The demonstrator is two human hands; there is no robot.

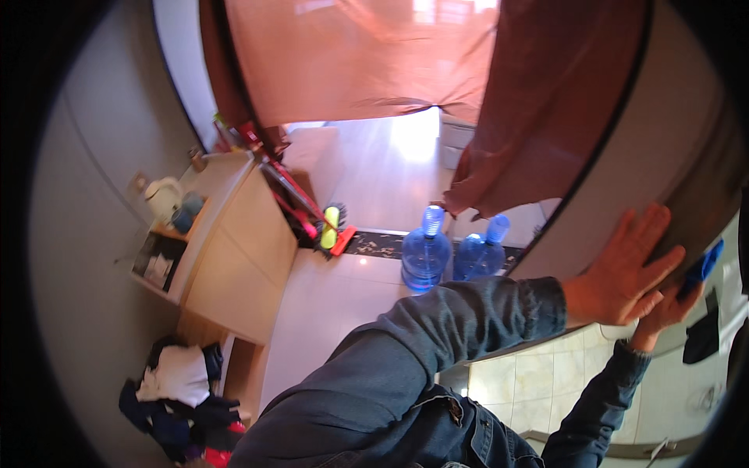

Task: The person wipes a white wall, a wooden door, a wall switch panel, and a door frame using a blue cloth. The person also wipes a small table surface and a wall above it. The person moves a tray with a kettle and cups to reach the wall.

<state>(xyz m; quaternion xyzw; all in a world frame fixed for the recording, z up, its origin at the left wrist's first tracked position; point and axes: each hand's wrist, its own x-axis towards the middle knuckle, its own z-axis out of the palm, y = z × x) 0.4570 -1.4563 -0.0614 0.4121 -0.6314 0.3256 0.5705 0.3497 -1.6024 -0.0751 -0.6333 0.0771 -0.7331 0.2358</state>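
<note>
Nearby, sleeve (468, 321) before blue bottles (426, 256); left fingers (649, 230) spread; right fingers (690, 294): hold unclear, by blue cloth (704, 265).

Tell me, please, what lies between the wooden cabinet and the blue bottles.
The head view shows a pink object, yellow-green brush, orange tool head and floor.

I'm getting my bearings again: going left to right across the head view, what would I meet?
Pile of clothes, yellow-green brush head, first blue water-cooler bottle, second blue water-cooler bottle, left hand, bright blue item.

Bright floor (370, 160) beyond reddish-brown curtains (359, 66), wooden cabinet (242, 257) beside grey left wall (90, 164)
</note>
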